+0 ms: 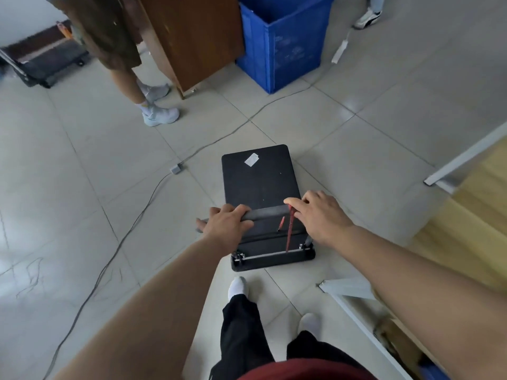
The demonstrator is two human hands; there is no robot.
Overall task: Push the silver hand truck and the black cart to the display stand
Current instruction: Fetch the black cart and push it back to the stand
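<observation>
The black cart (259, 176), a flat platform with a white sticker, stands on the tiled floor right in front of me. Its padded handle bar (267, 212) runs between my hands. My left hand (226, 224) is wrapped around the bar's left end. My right hand (319, 218) grips the right end, with the index finger stretched along the bar. A red cord (289, 231) hangs from the handle near my right hand. A second trolley (41, 67) with a silver frame sits at the far left by the wall, partly out of frame.
A thin cable (153, 187) with a small grey box crosses the floor left of the cart. Ahead stand a person's legs (148, 102), a brown wooden cabinet (192, 37) and a blue crate (282, 42). White frame rails (466, 157) and wooden flooring lie to the right.
</observation>
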